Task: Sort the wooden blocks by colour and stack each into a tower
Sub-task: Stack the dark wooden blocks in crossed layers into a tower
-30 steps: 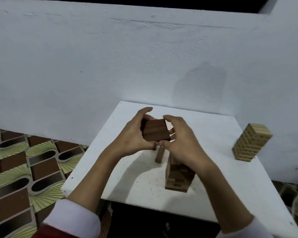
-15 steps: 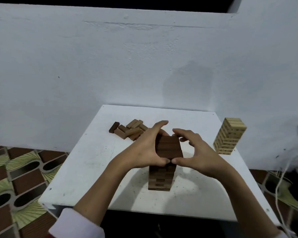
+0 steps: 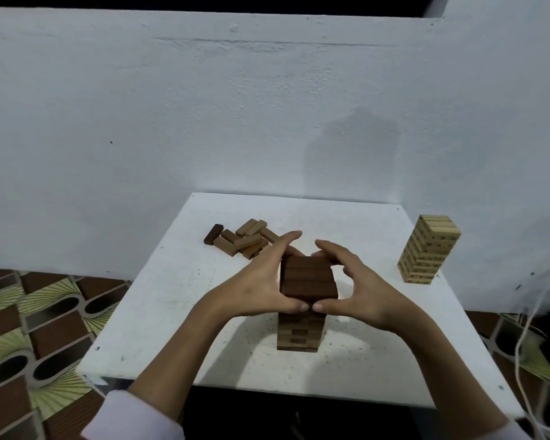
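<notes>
A tower of dark brown wooden blocks (image 3: pixel 300 331) stands in the middle of the white table (image 3: pixel 172 312). Its top layer of three dark blocks (image 3: pixel 308 279) lies flat between both my hands. My left hand (image 3: pixel 254 290) holds that layer from the left, fingers along its far side and thumb at the front edge. My right hand (image 3: pixel 362 290) curves round its right side, thumb at the front and fingertips at the back. A finished tower of light blocks (image 3: pixel 426 249) stands at the table's right edge.
Several loose brown blocks (image 3: pixel 242 238) lie in a heap at the back left of the table. A white wall rises right behind the table. Patterned floor tiles (image 3: pixel 29 328) lie to the left, and white cables (image 3: pixel 521 344) hang on the right.
Both hands carried the three dark blocks over and down onto the dark tower. The camera shifted, bringing the loose heap into view.
</notes>
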